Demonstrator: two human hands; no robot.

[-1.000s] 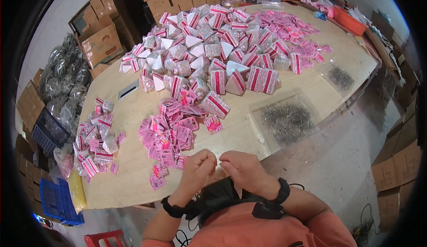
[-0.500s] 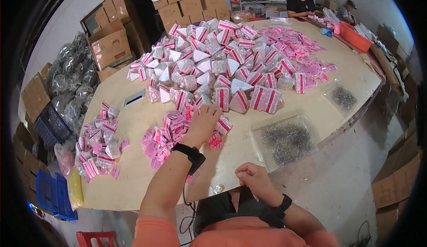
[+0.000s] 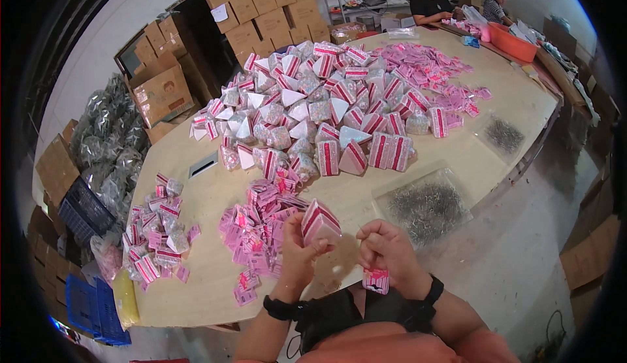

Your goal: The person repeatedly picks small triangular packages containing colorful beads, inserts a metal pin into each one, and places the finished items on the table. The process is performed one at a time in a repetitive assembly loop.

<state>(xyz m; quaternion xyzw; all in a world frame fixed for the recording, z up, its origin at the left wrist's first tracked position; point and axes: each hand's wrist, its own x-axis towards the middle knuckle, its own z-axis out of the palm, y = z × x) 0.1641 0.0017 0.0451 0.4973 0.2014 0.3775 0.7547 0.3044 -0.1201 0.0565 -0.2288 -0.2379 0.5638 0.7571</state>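
My left hand [image 3: 295, 262] grips a cake-slice-shaped toy [image 3: 320, 224] with pink and white layers, thumb in front and fingers behind. Close by on the right, my right hand [image 3: 386, 250] is closed with fingertips pinched together, and a small pink printed card tag [image 3: 376, 282] hangs below its fingers. Whether the pinched fingertips also hold a small fastener is too fine to make out. A loose pile of pink card tags [image 3: 258, 232] lies just left of my left hand. Beyond it rises a large heap of similar cake-slice toys [image 3: 326, 160].
A shallow clear tray [image 3: 428, 209] of small metal pieces lies right of my hands, with a second tray [image 3: 501, 137] farther off. Tagged toys [image 3: 157, 239] sit at the left. Blue crates [image 3: 81, 307] stand beside the table. Two people [image 3: 428, 3] sit at the far end.
My left hand has come back from the toy heap's near edge toward me, now holding a cake-slice toy. My right hand has risen slightly, and the card tag below it now shows clearly.
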